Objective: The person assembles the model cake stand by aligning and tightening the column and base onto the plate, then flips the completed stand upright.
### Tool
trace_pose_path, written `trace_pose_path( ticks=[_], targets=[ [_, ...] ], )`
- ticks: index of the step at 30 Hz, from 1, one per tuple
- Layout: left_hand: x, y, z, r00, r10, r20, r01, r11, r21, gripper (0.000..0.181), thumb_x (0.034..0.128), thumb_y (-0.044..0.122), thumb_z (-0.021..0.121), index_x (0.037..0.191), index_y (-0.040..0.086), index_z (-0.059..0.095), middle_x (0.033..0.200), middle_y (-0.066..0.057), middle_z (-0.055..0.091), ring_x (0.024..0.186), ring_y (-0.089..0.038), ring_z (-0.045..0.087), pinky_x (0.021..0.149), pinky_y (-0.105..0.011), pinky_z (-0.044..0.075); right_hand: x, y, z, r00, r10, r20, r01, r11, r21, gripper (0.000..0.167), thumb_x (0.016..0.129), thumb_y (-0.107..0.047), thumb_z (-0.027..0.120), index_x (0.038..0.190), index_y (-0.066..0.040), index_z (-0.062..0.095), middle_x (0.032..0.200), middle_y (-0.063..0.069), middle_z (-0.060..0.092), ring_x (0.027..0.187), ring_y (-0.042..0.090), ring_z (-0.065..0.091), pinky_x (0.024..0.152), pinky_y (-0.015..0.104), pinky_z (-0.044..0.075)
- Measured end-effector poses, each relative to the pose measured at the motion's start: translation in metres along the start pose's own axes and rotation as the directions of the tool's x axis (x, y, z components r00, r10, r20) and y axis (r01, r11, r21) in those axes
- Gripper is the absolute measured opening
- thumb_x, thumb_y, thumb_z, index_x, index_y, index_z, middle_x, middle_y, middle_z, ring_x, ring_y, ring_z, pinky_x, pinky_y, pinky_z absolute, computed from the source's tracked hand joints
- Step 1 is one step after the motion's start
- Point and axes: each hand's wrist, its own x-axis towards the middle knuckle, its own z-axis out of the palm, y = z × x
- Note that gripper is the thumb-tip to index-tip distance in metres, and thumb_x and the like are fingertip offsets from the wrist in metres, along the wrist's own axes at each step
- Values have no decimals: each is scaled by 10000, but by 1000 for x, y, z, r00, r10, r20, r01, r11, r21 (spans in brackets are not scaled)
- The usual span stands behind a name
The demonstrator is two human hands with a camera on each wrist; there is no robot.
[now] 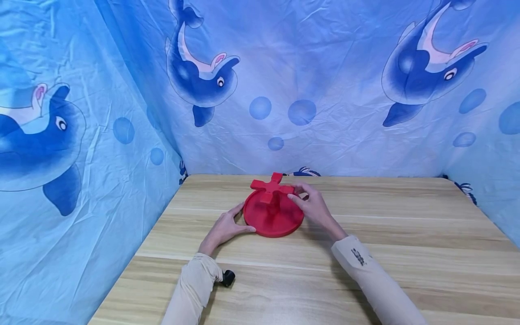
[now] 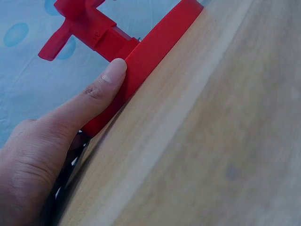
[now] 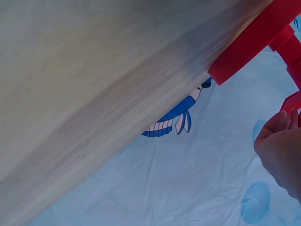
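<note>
On the wooden table stands a red round base (image 1: 286, 222) with a raised rim and a short upright post in its middle. A red cross-shaped piece (image 1: 271, 186) with blunt arms sits on top of the post. My left hand (image 1: 225, 229) holds the base at its left side, the thumb against the rim (image 2: 155, 44) in the left wrist view; its other fingers are mostly hidden there. With thumb and fingers, my right hand (image 1: 314, 207) pinches the right arm of the cross piece. In the right wrist view that pinched arm (image 3: 292, 101) is partly cut off by the frame's edge.
A light wooden table (image 1: 406, 225) extends on both sides of the base. Blue sheeting (image 1: 341, 135) printed with dolphins hangs behind the table and at its sides. A small black object (image 1: 228, 278) is at the left sleeve cuff.
</note>
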Motion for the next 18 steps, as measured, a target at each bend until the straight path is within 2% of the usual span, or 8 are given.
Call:
trace_pose_path(
  ticks=[11,18],
  targets=[
    [0,1,0,1000,-23,1,23,1000,5,1069,723,614,888,1605,232,420,1584,-117,455,1446,-328,418,1129,-557,401,-10,-4,6,1000,-31,5,31,999,16,441,929,-129,796,1342,-52,662,1094,79,673,970,287,619,746,275,570],
    [0,1,0,1000,-17,3,17,1000,1,1076,729,609,886,1609,215,410,1584,-99,458,1448,-318,417,1122,-547,413,-18,-11,11,997,-73,27,74,997,-5,369,959,-146,763,1307,-52,684,1159,74,689,1014,243,629,799,316,569]
  ],
)
